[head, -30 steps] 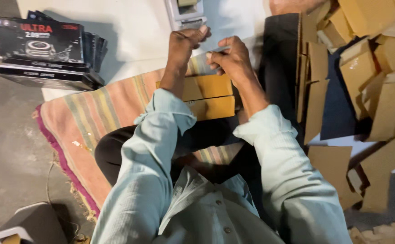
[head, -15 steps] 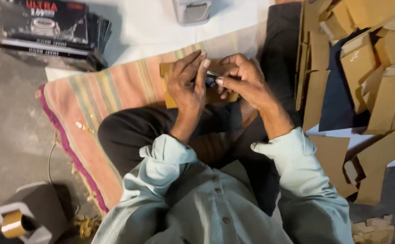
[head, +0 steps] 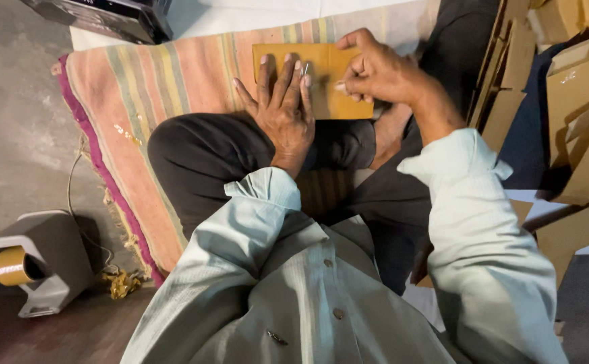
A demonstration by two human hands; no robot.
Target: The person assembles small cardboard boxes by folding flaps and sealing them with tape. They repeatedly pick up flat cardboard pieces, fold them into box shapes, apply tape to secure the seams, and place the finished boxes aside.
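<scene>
The flat cardboard piece (head: 321, 74) looks light, stiff, best gripped at its edges; left hand (head: 282, 111) presses it open-palmed, right hand (head: 375, 71) pinches something small I cannot make out

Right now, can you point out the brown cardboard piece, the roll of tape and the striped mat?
Cardboard piece (head: 274, 57): head view, its bare upper left corner.
Roll of tape (head: 11, 265): head view, its outer brown band.
Striped mat (head: 166, 81): head view, a bare orange stripe.
</scene>
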